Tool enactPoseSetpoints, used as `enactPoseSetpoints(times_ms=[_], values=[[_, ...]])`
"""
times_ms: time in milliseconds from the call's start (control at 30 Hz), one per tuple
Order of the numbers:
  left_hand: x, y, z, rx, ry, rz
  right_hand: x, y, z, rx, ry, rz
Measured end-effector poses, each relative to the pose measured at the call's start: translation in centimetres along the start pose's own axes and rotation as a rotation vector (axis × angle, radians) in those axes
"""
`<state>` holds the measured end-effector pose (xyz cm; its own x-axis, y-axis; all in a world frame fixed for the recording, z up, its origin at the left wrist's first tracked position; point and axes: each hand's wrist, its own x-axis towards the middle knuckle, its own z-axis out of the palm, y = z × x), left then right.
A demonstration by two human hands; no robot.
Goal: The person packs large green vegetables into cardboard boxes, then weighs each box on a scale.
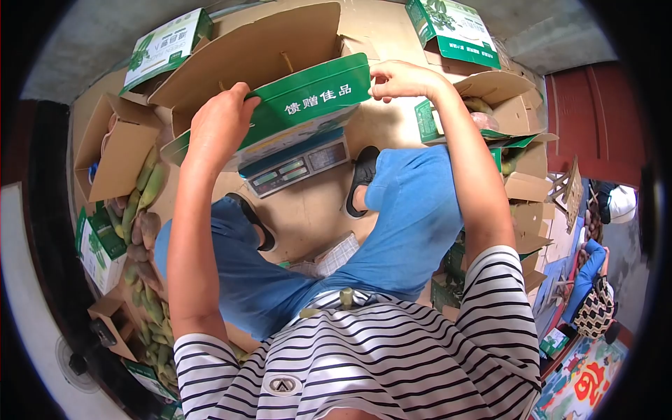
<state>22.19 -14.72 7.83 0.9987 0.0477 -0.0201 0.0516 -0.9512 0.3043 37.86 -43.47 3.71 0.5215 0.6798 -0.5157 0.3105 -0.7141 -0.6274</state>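
A large cardboard box (pixel 301 98) with a green front flap and white lettering stands in front of me with its top open. Beneath it is a digital scale (pixel 297 168) with its display panel facing me. My left hand (pixel 222 124) is closed on the flap's upper left edge, thumb over the green side. At the flap's right end, my right hand (pixel 402 79) pinches the corner between thumb and fingers. Brown cord handles show at the box's inner wall; its contents are hidden from here.
Corn cobs (pixel 143 185) and reddish-brown tubers (pixel 145 231) lie along the left. An open carton (pixel 115 150) stands there too. More filled boxes (pixel 514 115) line the right, and closed printed boxes (pixel 164 49) stand at the back. A person (pixel 595 287) sits at far right.
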Motion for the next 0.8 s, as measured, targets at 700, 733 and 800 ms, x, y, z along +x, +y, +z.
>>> enactPoseSetpoints(times_ms=[700,733,800], values=[[-2.8,0.8,-1.6,-0.051,-0.059,0.054,1.2,-0.4,1.0,0.029,-0.011,-0.073],[-2.9,0.5,-1.6,-0.033,-0.051,0.063,1.4,-0.4,1.2,0.038,0.007,-0.088],[-3.0,0.3,-1.1,-0.021,-0.035,0.116,1.5,-0.3,1.1,-0.056,0.018,-0.093]])
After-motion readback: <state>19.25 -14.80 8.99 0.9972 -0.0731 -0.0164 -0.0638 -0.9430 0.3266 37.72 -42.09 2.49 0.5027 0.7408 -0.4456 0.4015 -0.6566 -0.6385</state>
